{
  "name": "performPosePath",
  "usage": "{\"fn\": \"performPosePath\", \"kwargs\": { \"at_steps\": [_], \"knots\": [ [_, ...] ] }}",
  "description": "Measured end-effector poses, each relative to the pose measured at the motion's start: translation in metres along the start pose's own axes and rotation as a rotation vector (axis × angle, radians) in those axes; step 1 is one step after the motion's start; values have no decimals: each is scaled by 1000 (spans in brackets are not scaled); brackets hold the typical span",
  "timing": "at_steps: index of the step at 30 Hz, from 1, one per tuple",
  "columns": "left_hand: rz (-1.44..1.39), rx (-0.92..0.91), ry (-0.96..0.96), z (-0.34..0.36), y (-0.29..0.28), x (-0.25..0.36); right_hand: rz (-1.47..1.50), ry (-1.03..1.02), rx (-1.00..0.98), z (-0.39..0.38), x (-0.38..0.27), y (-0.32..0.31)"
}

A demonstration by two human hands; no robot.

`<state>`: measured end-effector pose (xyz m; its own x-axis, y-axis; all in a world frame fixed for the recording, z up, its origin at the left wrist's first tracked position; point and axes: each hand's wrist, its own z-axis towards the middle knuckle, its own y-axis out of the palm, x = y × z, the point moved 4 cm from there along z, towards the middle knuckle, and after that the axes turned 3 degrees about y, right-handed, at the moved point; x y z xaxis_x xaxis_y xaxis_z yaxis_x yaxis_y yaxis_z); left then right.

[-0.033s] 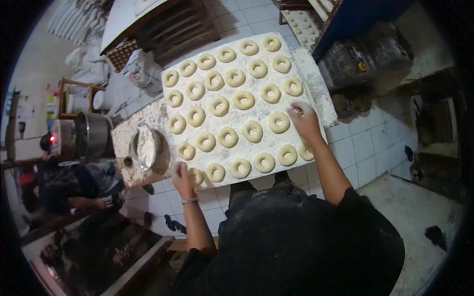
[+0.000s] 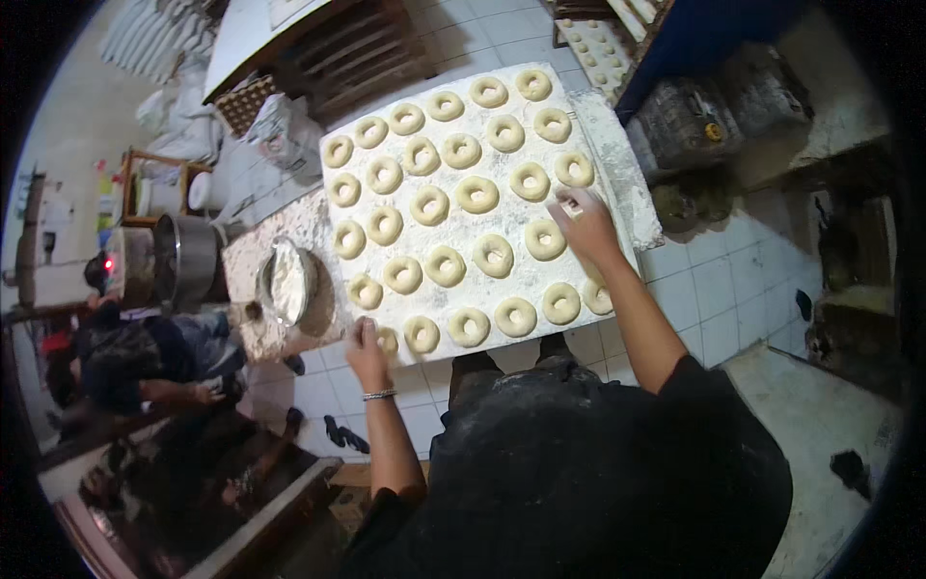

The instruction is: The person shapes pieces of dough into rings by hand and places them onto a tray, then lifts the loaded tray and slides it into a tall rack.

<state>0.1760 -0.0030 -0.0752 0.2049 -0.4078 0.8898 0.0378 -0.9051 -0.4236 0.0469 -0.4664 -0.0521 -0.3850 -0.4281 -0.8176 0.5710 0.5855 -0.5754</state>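
A white floured board [image 2: 318,333] carries several rows of pale dough rings [image 2: 476,194]. My left hand [image 2: 369,362] is at its near left corner, fingers curled, beside a dough ring [image 2: 387,341] that it partly covers. Whether those fingers grip the board's edge or anything else cannot be made out. Over the right side of the board, my right hand [image 2: 590,232] has its fingers bent and slightly apart. It is between one dough ring [image 2: 546,239] and another [image 2: 575,169] farther off, and nothing shows in it.
A metal bowl of flour [image 2: 289,282] stands on the worn surface left of the board. Beyond are a plastic bag [image 2: 283,132], a steel pot [image 2: 185,261] and a wooden cabinet [image 2: 357,63]. Dark jerrycans [image 2: 687,125] stand at right. Another person [image 2: 154,362] is at far left.
My right hand has shifted a little left and away from me over the board, its fingers uncurling slightly. My left hand stays at the near left corner.
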Motion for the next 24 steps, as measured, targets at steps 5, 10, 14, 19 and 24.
{"fn": "performPosePath", "kwargs": {
  "at_steps": [5,10,14,19,24],
  "knots": [
    [81,-301,126,-94,48,53,-559,-206,-9,71,-8,24],
    [-10,-384,208,-104,76,77,-600,-169,-275,70,-14,37],
    [-39,-535,350,-106,122,128,-21,-122,-459,16,-30,14],
    [-35,-1027,296,-117,171,95,517,206,-767,-94,-78,-1],
    [-598,-570,-101,-156,183,100,460,416,-746,-147,-20,-14]
  ]
}}
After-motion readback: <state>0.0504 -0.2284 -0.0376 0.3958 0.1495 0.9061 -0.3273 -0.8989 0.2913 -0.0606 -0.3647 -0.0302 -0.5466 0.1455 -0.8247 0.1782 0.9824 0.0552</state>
